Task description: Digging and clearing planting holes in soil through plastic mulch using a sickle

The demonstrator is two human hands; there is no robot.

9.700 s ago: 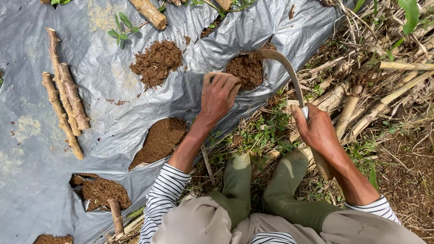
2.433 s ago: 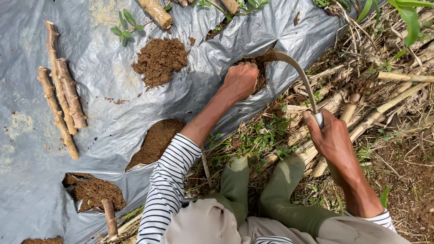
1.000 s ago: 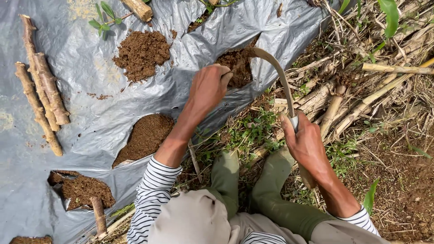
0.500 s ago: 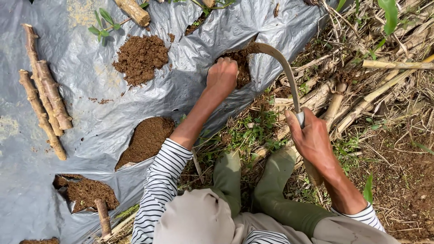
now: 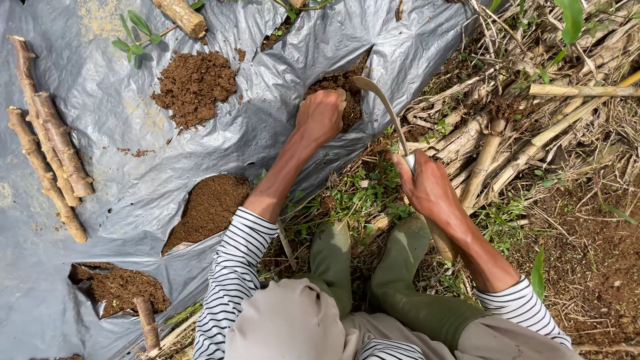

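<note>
My left hand is closed in a fist at the edge of a soil-filled hole cut in the grey plastic sheet; what it grips is hidden. My right hand holds the handle of a curved sickle, whose blade arcs up to the same hole. The blade tip lies just right of my left fist.
Other soil patches show through the sheet. A bundle of cut stem pieces lies at left, another piece at top, one stuck upright at bottom left. Dry stalks and weeds lie right. My green boots stand below.
My left fist has stayed at the hole while the view shifted slightly; the sickle blade tip has come down closer to the fist. My right hand keeps its grip on the handle.
</note>
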